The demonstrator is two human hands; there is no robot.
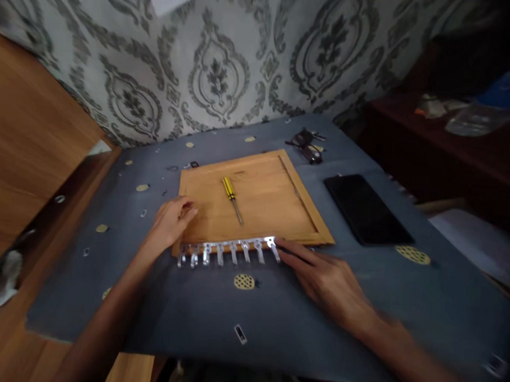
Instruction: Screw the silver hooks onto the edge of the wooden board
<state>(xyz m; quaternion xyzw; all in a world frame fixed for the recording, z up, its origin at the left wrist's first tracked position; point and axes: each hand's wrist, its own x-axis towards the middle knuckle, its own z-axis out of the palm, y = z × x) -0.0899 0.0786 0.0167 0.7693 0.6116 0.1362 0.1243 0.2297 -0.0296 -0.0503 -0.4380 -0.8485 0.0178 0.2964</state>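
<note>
Eight hooks (234,254) lined a metal rail (226,245) just left of the right hand (333,283), whose extended fingers touched its end, seemingly steadying it along the near edge of the framed wooden board (275,197). The left hand (172,221) curled narrowly at the board's left side, perhaps bracing it; whether either hand pinched anything could not be told. Ahead, between both hands, a yellow-and-black screwdriver (228,187) rested on the board, apparently for easy reach.

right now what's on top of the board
A screwdriver lies on the board, and a metal strip runs along its near edge, the right hand at the strip's right end. Wood beneath the strip and behind the left hand is hidden.
</note>
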